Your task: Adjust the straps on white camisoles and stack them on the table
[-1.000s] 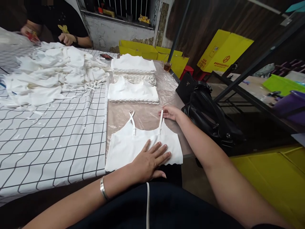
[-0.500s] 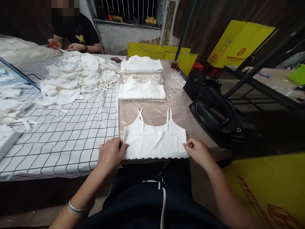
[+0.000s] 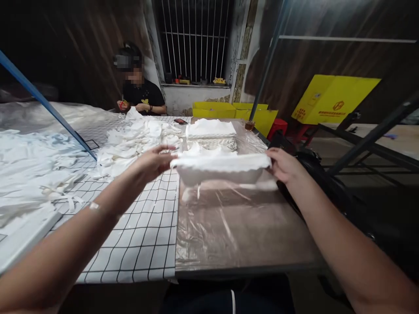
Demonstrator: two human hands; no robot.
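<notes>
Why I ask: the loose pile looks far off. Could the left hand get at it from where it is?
Probably yes: the left hand holds the garment right beside the loose white pile, nothing between them, though it is occupied.

white garment (image 3: 222, 168), black-gridded white cloth (image 3: 144, 244), yellow boxes (image 3: 229, 111)

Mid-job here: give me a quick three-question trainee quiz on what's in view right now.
1. True or false: the left hand and right hand hold the folded white fabric garment by its two ends, above the clear plastic table cover.
2. What pattern is on the cloth under the left forearm?
A. black grid on white
B. red stripes
C. plain blue
3. Fill in: the neat stack of folded white garments lies ___ the held garment.

Key: 1 true; 2 A; 3 beyond.
</notes>
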